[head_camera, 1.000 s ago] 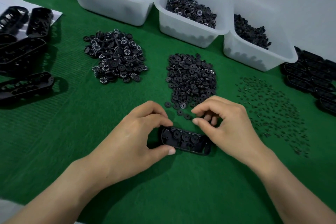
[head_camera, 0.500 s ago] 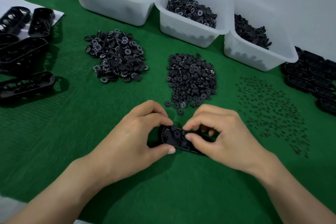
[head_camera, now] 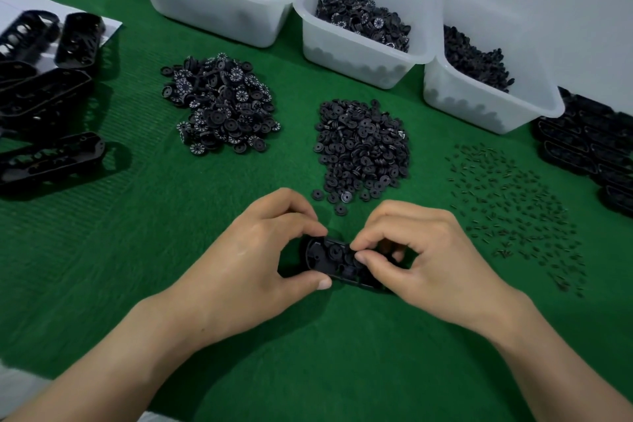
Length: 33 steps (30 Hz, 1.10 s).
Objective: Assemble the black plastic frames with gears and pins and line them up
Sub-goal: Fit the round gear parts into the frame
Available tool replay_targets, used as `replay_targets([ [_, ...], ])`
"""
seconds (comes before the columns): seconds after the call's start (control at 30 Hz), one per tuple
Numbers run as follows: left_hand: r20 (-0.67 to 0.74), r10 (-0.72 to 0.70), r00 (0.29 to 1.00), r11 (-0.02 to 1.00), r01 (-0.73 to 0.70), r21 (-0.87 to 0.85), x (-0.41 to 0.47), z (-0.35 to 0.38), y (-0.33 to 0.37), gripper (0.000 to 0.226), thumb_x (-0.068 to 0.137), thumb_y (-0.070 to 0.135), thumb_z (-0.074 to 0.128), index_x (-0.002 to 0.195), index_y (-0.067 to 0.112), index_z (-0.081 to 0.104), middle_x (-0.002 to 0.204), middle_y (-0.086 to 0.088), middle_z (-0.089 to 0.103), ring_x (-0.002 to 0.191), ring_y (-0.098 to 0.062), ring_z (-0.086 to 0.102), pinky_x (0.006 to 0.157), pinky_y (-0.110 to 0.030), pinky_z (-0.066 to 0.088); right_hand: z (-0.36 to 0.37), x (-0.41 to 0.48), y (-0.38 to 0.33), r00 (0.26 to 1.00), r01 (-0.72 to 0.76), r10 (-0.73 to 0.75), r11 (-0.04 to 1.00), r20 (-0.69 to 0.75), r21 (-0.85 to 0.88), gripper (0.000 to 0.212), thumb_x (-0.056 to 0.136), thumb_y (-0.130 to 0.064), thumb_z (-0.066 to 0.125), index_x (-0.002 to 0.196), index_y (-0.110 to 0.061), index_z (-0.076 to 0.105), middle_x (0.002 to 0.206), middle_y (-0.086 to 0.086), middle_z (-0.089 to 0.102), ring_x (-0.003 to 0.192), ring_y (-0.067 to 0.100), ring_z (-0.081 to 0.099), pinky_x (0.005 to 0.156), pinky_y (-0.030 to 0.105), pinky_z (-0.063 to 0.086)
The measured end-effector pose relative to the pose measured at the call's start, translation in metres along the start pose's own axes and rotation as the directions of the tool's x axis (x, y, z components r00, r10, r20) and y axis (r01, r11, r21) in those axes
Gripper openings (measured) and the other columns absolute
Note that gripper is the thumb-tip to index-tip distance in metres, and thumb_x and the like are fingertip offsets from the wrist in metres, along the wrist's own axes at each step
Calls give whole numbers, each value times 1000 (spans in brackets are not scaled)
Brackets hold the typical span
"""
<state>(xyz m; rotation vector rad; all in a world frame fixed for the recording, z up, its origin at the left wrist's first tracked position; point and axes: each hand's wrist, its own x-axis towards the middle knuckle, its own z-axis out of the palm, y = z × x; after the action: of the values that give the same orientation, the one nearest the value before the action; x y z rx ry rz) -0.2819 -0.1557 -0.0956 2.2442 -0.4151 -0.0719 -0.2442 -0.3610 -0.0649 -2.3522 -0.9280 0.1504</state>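
A black plastic frame (head_camera: 329,255) lies on the green mat near the front, with gears seated in it. My left hand (head_camera: 260,250) grips its left end between thumb and fingers. My right hand (head_camera: 421,253) covers its right half and pinches a small part over the frame's middle; the part itself is hidden by my fingertips. Behind the frame lie a pile of numbered gears (head_camera: 222,103), a pile of plain gears (head_camera: 363,151) and scattered pins (head_camera: 513,209).
Three white bins (head_camera: 342,55) stand along the back holding frames, numbered gears and small gears. Black frames (head_camera: 44,103) lie at the left, partly on white paper. More frames (head_camera: 592,147) are stacked at the right edge.
My right hand moved left from the frame's right end to over its middle, fingertips now pinched together there. The left hand kept its hold.
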Motion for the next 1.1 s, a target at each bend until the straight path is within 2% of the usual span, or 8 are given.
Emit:
replay_targets([
  [0.1, -2, -1, 1000, 1000, 1, 1, -1, 0, 0, 44, 67, 46, 69, 104, 23, 65, 106, 16, 50, 98, 2, 48, 83, -4, 33, 0, -1, 3, 1000, -25, 25, 999, -1, 47, 5, 77, -9, 71, 77, -14, 70, 75, -6, 61, 64, 12, 56, 53, 31, 46],
  [0.27, 1, -3, 1000, 1000, 3, 4, 0, 0, 0, 44, 67, 47, 69, 105, 24, 64, 107, 17, 49, 99, 3, 47, 83, -4, 32, -6, -7, 6, 998, -53, 57, 989, -20, 139, 5, 78, -11, 68, 81, -15, 70, 79, -6, 62, 67, 14, 58, 56, 30, 46],
  [0.4, -4, -4, 1000, 1000, 5, 4, 0, 0, 0, 43, 67, 45, 70, 104, 24, 65, 106, 16, 50, 99, 3, 48, 83, -4, 33, -8, -9, 3, 997, -67, 65, 996, 45, 61, 10, 76, -16, 71, 85, -21, 72, 83, -10, 62, 70, 13, 58, 55, 29, 47],
  [0.57, -5, -9, 1000, 1000, 9, 7, 0, 0, 1, 44, 67, 45, 69, 105, 24, 64, 106, 17, 49, 98, 3, 48, 82, -3, 33, -11, -6, 1, 990, -91, 94, 995, 103, -35, 11, 76, -19, 75, 86, -24, 74, 85, -13, 60, 74, 6, 57, 62, 13, 39],
  [0.73, -9, -11, 1000, 1000, 11, 4, 0, 0, 1, 44, 67, 43, 71, 105, 22, 65, 106, 17, 49, 98, 4, 48, 81, -2, 32, -18, 0, -1, 980, -76, 90, 994, 177, -83, 12, 79, -22, 71, 89, -29, 72, 88, -17, 58, 77, 3, 56, 67, 22, 44],
  [0.93, -9, -8, 1000, 1000, 8, 6, -1, 0, 1, 44, 67, 44, 70, 105, 23, 64, 106, 17, 49, 98, 4, 47, 81, -2, 32, -21, 6, -6, 960, 4, 31, 992, 277, -126, 22, 80, -14, 68, 92, -33, 70, 92, -15, 53, 75, 10, 57, 66, 37, 49],
  [1.1, -8, -1, 1000, 1000, 1, 4, 0, 0, 1, 43, 67, 42, 71, 104, 22, 65, 105, 14, 50, 96, 3, 48, 80, -2, 32, -21, 12, -12, 949, 84, -3, 966, 315, -246, 21, 79, -13, 68, 91, -30, 70, 89, -9, 56, 72, 10, 52, 61, 32, 47],
])
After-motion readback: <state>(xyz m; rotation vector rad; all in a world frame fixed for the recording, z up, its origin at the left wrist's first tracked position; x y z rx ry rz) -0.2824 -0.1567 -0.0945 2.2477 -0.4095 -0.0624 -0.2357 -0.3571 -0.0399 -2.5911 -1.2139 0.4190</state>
